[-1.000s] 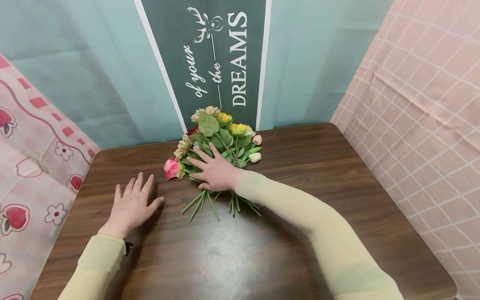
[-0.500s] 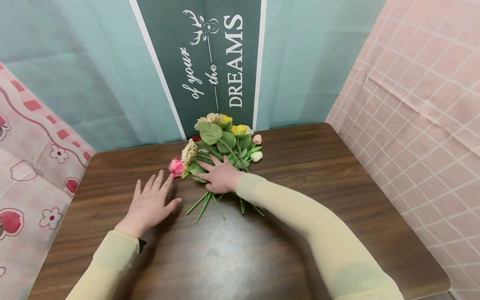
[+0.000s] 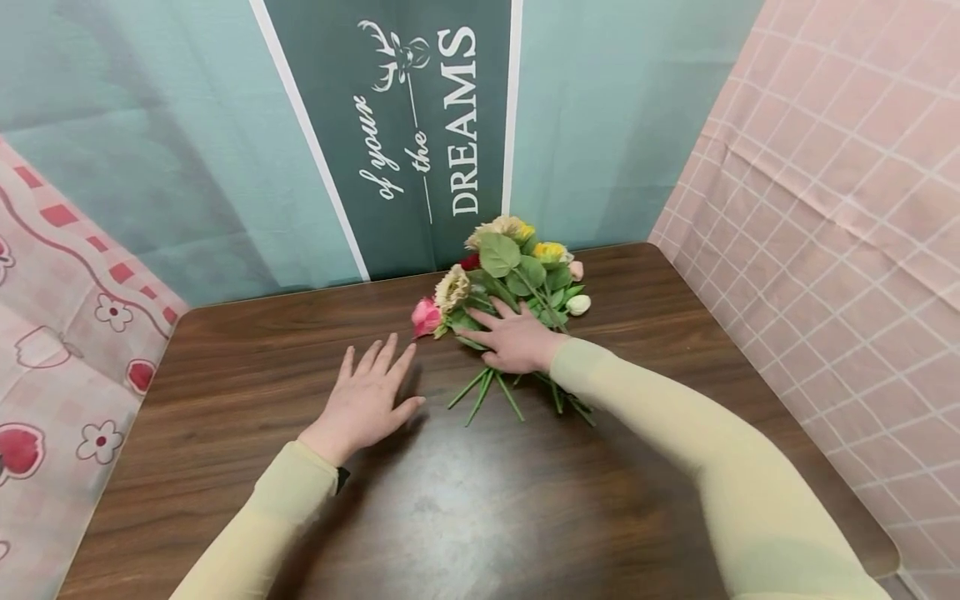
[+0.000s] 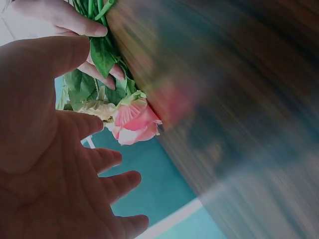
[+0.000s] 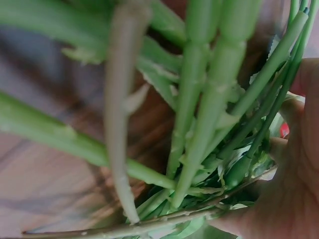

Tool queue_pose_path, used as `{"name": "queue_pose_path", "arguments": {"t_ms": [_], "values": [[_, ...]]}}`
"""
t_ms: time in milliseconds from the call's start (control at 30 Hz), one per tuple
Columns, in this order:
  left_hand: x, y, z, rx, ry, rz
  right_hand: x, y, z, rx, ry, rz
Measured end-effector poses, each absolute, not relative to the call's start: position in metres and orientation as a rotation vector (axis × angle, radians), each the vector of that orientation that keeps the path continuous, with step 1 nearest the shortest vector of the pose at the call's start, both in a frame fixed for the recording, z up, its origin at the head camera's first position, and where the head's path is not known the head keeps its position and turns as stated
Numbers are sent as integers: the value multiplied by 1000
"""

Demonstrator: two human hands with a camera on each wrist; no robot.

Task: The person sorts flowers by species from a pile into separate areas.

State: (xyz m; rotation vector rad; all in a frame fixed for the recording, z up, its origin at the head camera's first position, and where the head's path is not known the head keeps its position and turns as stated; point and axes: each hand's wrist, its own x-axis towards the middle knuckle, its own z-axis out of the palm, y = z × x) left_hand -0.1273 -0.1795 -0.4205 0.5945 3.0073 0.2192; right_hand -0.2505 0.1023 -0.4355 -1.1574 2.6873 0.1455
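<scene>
The bunch of flowers (image 3: 510,283) lies on the dark wooden counter (image 3: 615,467) toward its far edge, blooms pointing at the back wall and green stems (image 3: 487,392) fanning out toward the person. The right hand (image 3: 517,337) rests on top of the bunch where stems meet leaves, fingers straight and spread, pressing it flat rather than wrapping round it. From the right wrist view the stems (image 5: 199,109) cross close in front of the palm (the frame is blurred, so how far the fingers curl under cannot be told there).

The left hand (image 3: 371,400) lies palm down on the counter just beside the bunch, fingers spread and straight, holding nothing; its fingertips point toward a pink rose (image 3: 425,317) at the near-left edge of the bunch, close to it but not touching. The left wrist view shows that pink rose (image 4: 133,122) just beyond the open fingers (image 4: 119,184).

Both arms wear pale yellow sleeves (image 3: 675,433). Behind the flowers hangs a dark green banner (image 3: 420,125) with white lettering reading "of your the DREAMS", flanked by teal cloth (image 3: 165,150). A pink checked cloth (image 3: 825,208) covers the right wall, and a pink strawberry-print cloth (image 3: 67,333) the left.
</scene>
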Motion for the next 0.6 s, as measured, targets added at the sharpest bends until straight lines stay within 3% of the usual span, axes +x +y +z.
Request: {"name": "queue_pose_path", "arguments": {"t_ms": [600], "values": [[-160, -88, -424, 734, 2967, 224, -271, 249, -436, -1064, 2746, 132]]}}
